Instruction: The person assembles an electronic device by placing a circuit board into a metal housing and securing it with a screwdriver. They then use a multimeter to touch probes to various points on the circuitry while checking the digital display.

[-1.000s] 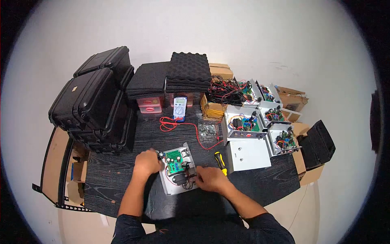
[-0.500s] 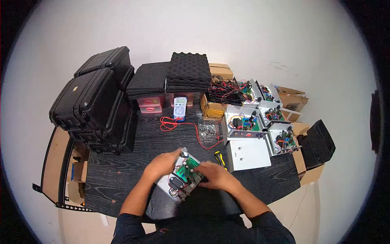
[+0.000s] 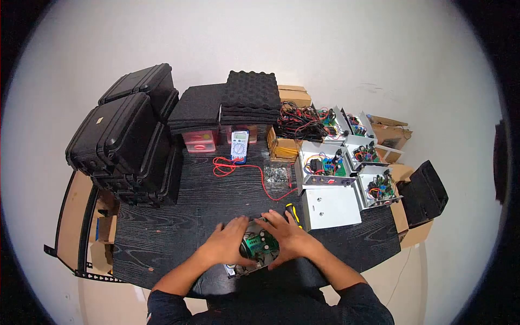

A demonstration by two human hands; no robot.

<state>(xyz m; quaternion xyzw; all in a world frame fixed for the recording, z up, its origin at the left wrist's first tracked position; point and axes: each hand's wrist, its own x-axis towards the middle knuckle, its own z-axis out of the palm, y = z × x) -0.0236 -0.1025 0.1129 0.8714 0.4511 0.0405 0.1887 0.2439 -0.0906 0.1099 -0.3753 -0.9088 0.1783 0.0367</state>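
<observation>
Near the front edge of the table, an open metal case with a green circuit board [image 3: 258, 245] inside sits between my two hands. My left hand [image 3: 226, 242] grips its left side, fingers over the far edge and thumb toward the near side. On the right side, my right hand [image 3: 289, 237] holds it the same way, with the thumb low by the near edge. Both palms cover much of the case, including most of a dark part at its left. Just behind my right hand lies a yellow-and-black screwdriver [image 3: 293, 213], partly hidden by the fingers.
A multimeter [image 3: 239, 146] with red leads lies beyond, beside a clear box of small hardware [image 3: 277, 177]. Open cases with circuit boards [image 3: 326, 164] and a white cover [image 3: 331, 207] stand right. Black hard cases [image 3: 111, 127] fill the left; foam sheets [image 3: 251, 92] are stacked behind.
The case has been turned and set lower, closer to flat on the table. My hands have shifted to grip its two sides, and my right hand has moved off the board.
</observation>
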